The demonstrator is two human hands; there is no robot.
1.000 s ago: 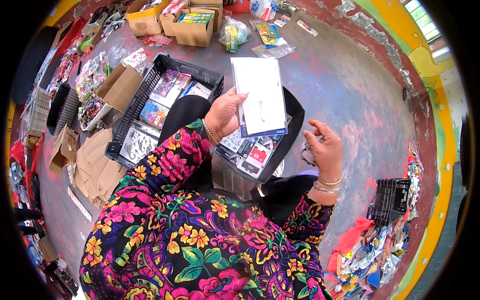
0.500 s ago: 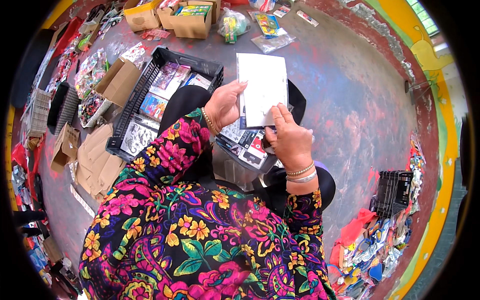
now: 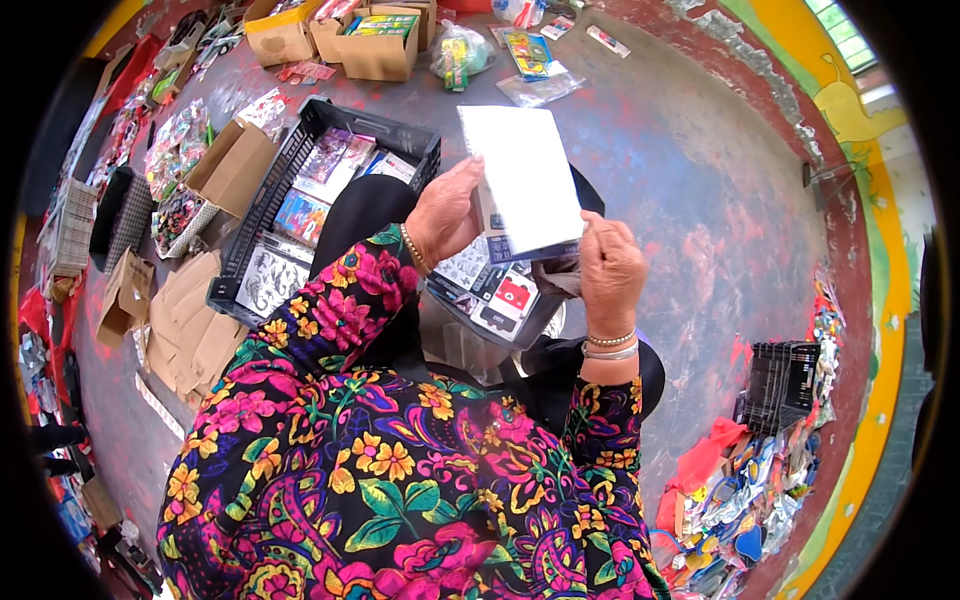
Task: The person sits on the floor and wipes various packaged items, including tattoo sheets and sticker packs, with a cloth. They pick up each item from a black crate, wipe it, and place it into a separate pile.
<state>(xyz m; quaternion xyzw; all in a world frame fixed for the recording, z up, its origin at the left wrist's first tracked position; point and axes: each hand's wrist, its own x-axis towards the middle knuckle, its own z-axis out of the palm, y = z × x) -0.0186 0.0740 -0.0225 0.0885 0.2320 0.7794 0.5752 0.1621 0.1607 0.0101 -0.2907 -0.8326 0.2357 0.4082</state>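
My left hand (image 3: 447,210) grips the left edge of a white notebook-like pad (image 3: 525,175), thumb on its front. The pad is tilted, its blank white face up, and a dark blue printed edge shows beneath. My right hand (image 3: 611,270) is closed at the pad's lower right corner, with a grey cloth (image 3: 560,276) bunched under its palm. Below the pad, an open dark bin (image 3: 537,325) holds flat printed packs, one with a red picture (image 3: 512,293). To the left, a black plastic crate (image 3: 243,245) contains several flat, colourful packs.
Flattened brown cardboard (image 3: 185,330) and an open carton (image 3: 232,165) lie left of the crate. Boxes of goods (image 3: 380,55) and bagged items (image 3: 462,55) stand at the far side. A small black crate (image 3: 782,385) and a colourful heap (image 3: 745,510) are at the right.
My right hand has moved from the pad's lower face to its lower right corner, a little to the right. The pad has tilted, and more of the packs below shows.
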